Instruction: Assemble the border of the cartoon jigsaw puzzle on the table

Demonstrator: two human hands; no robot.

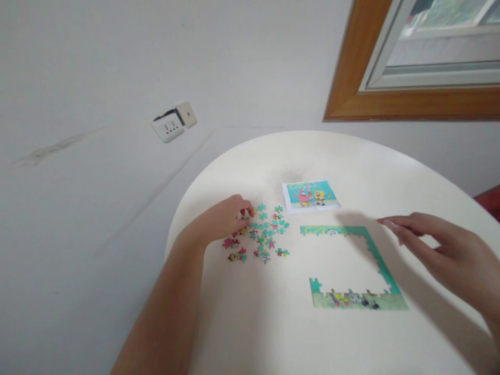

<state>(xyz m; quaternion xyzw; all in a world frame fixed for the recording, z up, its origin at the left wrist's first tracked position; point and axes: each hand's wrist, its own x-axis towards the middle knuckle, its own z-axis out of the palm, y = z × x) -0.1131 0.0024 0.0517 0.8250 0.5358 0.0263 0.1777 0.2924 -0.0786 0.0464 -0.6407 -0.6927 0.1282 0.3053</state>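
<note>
My left hand [226, 216] reaches over the left edge of a pile of loose jigsaw puzzle pieces [265, 227]. Its index finger and thumb are bent down with a small gap between them, close to the pieces. My right hand [437, 245] hovers near the top right corner of the partly joined puzzle border [385, 268]. Thumb and index finger meet there in a pinch, and whatever may be between them is too small to make out. The border is teal along the top and right and pale green along the bottom; its left side has a gap.
A printed cartoon picture [311, 197] lies behind the pieces on the round white table [253, 323]. The table's far edge is close to a white wall with a power socket [167, 126]. A wood-framed window [410, 107] is at the upper right.
</note>
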